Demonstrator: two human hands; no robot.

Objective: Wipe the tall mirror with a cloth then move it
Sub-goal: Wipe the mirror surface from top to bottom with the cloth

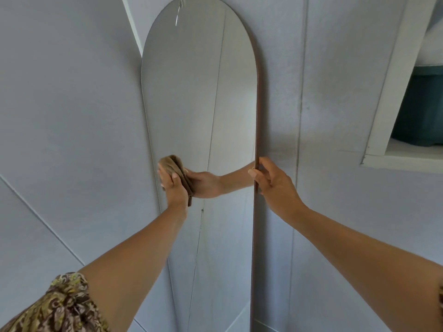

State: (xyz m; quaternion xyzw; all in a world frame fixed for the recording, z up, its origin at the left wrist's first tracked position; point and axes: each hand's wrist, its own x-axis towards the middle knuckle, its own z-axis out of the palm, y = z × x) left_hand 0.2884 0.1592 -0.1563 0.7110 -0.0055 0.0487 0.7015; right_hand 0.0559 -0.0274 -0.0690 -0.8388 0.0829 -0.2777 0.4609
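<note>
The wall takes up nearly the whole view, pale grey panels with thin seams, and it serves as the backrest: the tall mirror stands against it, arched top up at twelve o'clock and its long body running down past six o'clock out of view. Leaning there, the glass gets support from behind, so pressure from wiping should not tip it backward. At three o'clock a white-framed recess opens in the wall with something dark teal inside (too dim to name).

The right hand sits just right of centre, clamped on the mirror's brown right edge, thumb on the front and fingers wrapped behind. That grip looks like a brace, keeping the tall pane from sliding or rocking sideways under the rubbing, and it is also well placed for the lift that comes later.

The left hand, toward nine o'clock of the right one, is closed around a folded tan cloth and presses it against the glass near the mirror's left edge, about mid-height. The fold gives a thick pad. Its reflection meets it in the glass.

A hanging wire shows at the arch, at twelve o'clock.
</note>
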